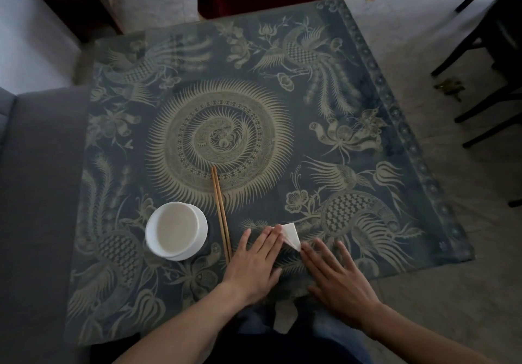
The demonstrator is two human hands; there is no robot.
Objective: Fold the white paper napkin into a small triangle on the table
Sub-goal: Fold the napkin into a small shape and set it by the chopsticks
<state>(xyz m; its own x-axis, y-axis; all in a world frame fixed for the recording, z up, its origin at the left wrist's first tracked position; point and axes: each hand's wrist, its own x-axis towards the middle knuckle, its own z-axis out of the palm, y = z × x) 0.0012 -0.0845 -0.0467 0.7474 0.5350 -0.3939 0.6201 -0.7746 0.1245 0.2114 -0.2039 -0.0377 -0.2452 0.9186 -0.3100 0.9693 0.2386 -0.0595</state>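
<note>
Bowl (175,229) left of chopsticks (222,214); napkin (291,235) right, on table (367,103).

Left hand (255,264): bare, five fingers, no ring, no glove, nails short.
Right hand (337,277): bare, no ring, no glove.
Wrists: no watch, no band, no bracelet.
Forearms: uncovered all the way to the lower picture edge, no sleeve in view.
Legs: blue denim trousers (330,332), partly seen between the forearms, mostly in shadow.

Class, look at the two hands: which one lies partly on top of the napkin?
The left hand: its fingers cover part of the napkin. The right hand only reaches its corner.
</note>
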